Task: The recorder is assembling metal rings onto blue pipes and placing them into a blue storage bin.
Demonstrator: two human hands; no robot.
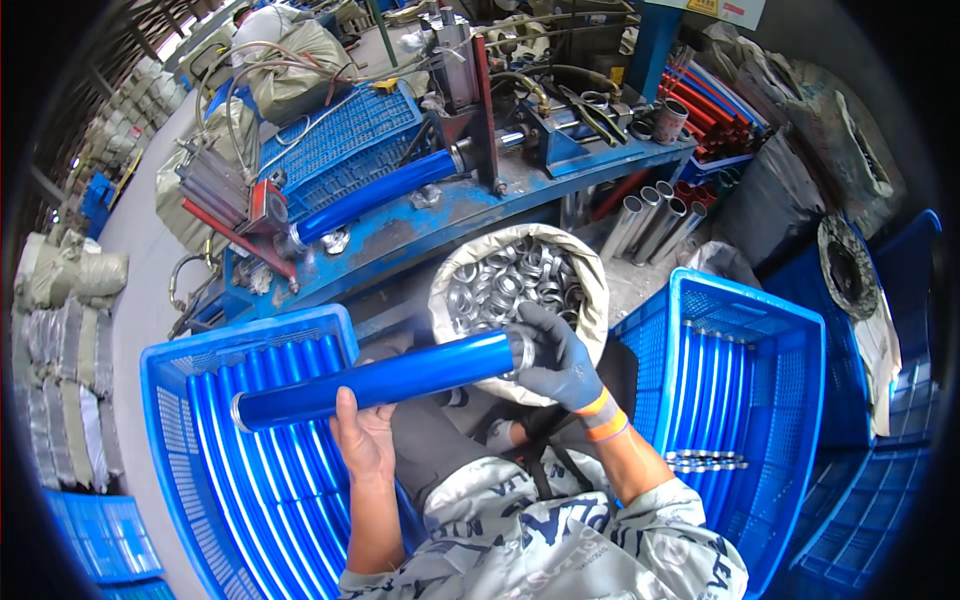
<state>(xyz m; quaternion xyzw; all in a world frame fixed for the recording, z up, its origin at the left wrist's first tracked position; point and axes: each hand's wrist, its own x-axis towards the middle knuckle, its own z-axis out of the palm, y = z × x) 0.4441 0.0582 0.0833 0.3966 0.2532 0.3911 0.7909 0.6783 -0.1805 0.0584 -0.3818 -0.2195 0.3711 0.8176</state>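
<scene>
A shiny blue metal tube [385, 378] lies slantwise across my lap, its right end higher. My bare left hand [364, 440] supports it from below near the left end, thumb along the near side. At the right end my right hand [562, 360], in a dark grey glove with an orange cuff, has its fingers closed round a silver metal ring [522, 350] at the tube's mouth. A silver rim [237, 412] shows on the left end. Just beyond my hands stands a white sack [441, 290] full of loose metal rings [515, 280].
Blue crates stand on both sides, the left crate [150, 385] and the right crate [815, 390], both holding blue tubes. Ahead, a blue workbench [450, 215] carries a clamped blue tube [380, 195]. Bare metal tubes [655, 222] stand beyond the sack at right.
</scene>
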